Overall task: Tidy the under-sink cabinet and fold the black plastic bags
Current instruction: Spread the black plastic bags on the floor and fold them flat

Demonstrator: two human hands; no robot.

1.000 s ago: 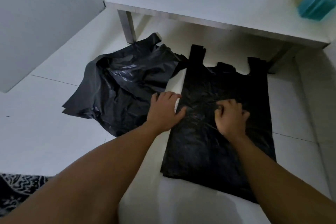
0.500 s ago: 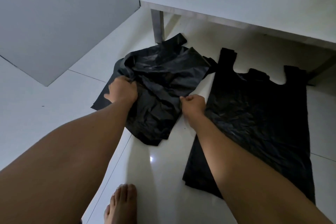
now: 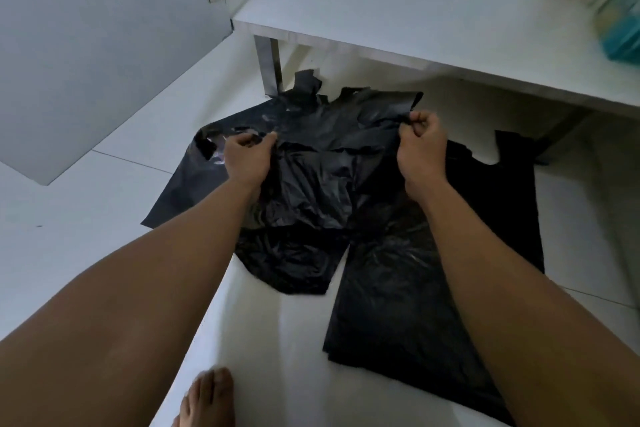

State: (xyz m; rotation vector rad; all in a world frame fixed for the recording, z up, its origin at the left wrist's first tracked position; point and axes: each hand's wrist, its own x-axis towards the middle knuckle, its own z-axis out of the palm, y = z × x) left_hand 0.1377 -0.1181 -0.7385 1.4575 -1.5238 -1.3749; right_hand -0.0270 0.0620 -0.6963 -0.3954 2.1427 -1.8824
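Partly under crumpled bag [image 3: 311, 191], flat bag [image 3: 398, 305].

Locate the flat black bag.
Head view, right of centre: flat bag lies on the floor, right of the crumpled bag, handles toward the cabinet base.

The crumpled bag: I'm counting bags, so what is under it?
Flat black plastic sticks out under the crumpled bag on the left; whether it is a separate bag is unclear. Its right side seems to cover the edge of the flat bag. The floor beneath is hidden.
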